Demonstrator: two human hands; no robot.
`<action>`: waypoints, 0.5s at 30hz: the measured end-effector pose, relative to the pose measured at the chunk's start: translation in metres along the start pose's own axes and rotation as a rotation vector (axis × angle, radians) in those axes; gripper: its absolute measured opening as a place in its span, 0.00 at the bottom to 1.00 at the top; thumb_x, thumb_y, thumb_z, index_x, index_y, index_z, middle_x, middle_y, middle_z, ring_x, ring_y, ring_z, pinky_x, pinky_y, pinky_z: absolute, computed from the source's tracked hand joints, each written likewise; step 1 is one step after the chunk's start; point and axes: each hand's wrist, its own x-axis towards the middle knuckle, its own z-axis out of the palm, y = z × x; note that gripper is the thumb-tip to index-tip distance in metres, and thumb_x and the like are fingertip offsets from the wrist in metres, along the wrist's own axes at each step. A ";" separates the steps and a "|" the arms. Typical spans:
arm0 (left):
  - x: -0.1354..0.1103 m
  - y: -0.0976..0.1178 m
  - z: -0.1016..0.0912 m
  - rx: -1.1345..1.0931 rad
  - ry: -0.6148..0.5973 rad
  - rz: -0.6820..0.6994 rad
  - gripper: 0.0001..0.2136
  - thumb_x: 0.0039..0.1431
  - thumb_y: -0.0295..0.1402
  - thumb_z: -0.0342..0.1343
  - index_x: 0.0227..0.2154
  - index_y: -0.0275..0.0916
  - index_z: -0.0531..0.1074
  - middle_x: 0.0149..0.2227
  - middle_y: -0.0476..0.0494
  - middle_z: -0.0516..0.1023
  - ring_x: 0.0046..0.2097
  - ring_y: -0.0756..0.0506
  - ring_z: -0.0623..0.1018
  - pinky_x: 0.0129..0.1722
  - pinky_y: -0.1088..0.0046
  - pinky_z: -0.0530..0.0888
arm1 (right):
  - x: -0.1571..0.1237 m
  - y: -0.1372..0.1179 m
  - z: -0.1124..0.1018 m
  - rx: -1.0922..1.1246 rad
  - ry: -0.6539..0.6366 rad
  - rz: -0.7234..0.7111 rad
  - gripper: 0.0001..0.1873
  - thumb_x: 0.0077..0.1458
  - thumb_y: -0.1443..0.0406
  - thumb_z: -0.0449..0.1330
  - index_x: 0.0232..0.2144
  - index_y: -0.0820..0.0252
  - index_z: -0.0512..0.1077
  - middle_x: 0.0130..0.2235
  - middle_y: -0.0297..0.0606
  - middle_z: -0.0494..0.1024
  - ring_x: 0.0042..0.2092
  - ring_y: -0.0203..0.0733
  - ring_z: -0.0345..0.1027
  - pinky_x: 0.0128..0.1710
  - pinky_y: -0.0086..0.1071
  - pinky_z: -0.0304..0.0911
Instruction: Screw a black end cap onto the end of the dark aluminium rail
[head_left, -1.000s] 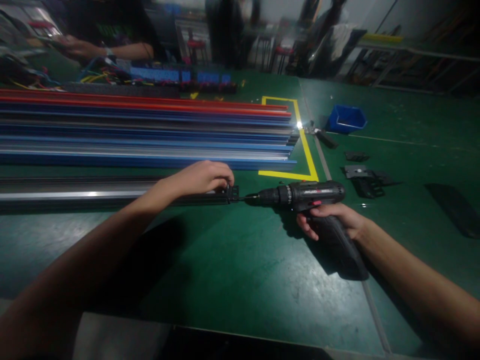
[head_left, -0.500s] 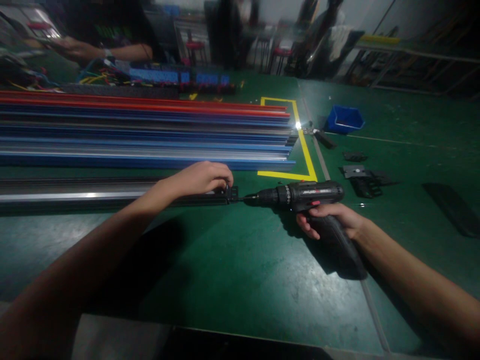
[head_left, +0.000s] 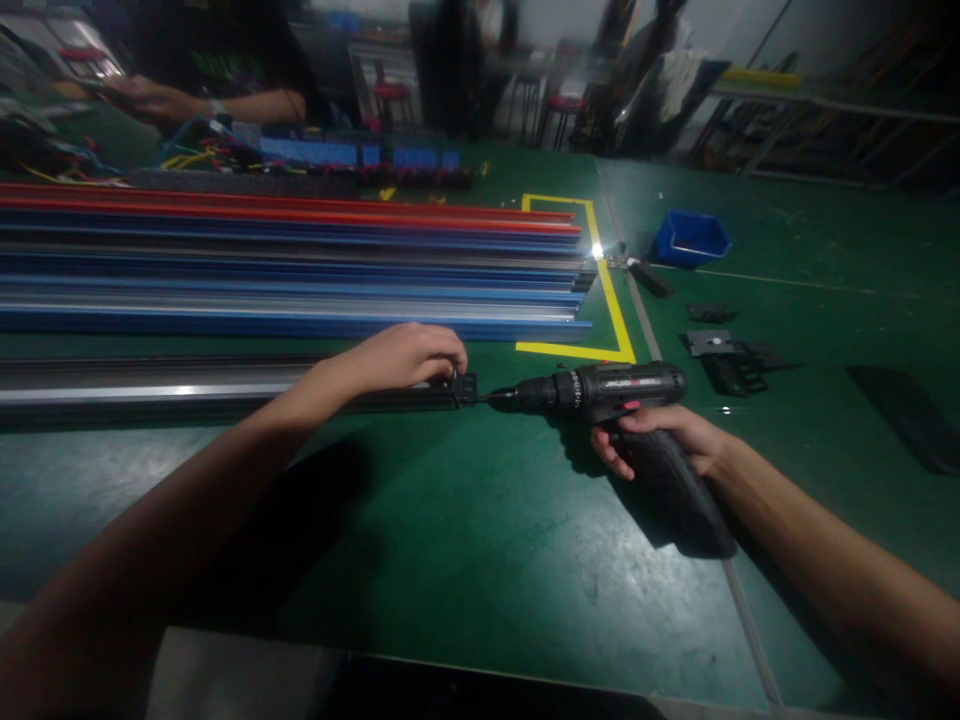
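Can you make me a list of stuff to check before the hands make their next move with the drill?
1. Right hand gripping the drill: ok, around its handle.
2. Left hand at the black end piece of the rail: ok.
3. Bit pointing toward the end piece: ok.
4. Bit tip properly seated: cannot tell, too small and dark.
5. Blue bin away from the drill: ok, farther back on the table.

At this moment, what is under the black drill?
Green tabletop, darkened by shadow, shows around the drill. The surface directly beneath is covered by the drill and the right hand, so anything small there cannot be seen.
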 end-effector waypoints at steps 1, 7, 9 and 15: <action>0.000 0.000 0.000 0.001 0.000 0.002 0.11 0.67 0.29 0.52 0.40 0.43 0.81 0.43 0.48 0.84 0.43 0.49 0.81 0.45 0.75 0.72 | 0.000 0.000 -0.001 -0.002 0.000 0.003 0.14 0.61 0.63 0.69 0.42 0.73 0.80 0.39 0.48 0.84 0.36 0.42 0.81 0.37 0.31 0.77; 0.000 0.000 0.000 -0.007 -0.002 0.006 0.11 0.68 0.30 0.52 0.41 0.43 0.81 0.43 0.47 0.83 0.43 0.49 0.81 0.45 0.74 0.72 | 0.000 0.001 -0.003 0.002 0.004 0.013 0.16 0.60 0.62 0.70 0.43 0.74 0.81 0.39 0.48 0.84 0.37 0.42 0.81 0.38 0.31 0.77; 0.000 0.000 0.000 -0.015 0.003 0.008 0.11 0.67 0.29 0.52 0.40 0.43 0.81 0.42 0.47 0.84 0.43 0.48 0.81 0.45 0.74 0.72 | 0.000 0.001 -0.003 -0.005 -0.003 0.015 0.16 0.61 0.62 0.70 0.43 0.73 0.81 0.39 0.48 0.84 0.37 0.42 0.81 0.38 0.31 0.77; -0.001 -0.001 0.001 -0.012 -0.001 0.003 0.11 0.67 0.30 0.52 0.40 0.43 0.81 0.43 0.48 0.84 0.43 0.48 0.81 0.45 0.74 0.72 | 0.000 0.001 -0.004 -0.016 -0.009 0.010 0.16 0.61 0.62 0.69 0.43 0.73 0.80 0.40 0.48 0.84 0.37 0.42 0.81 0.38 0.32 0.77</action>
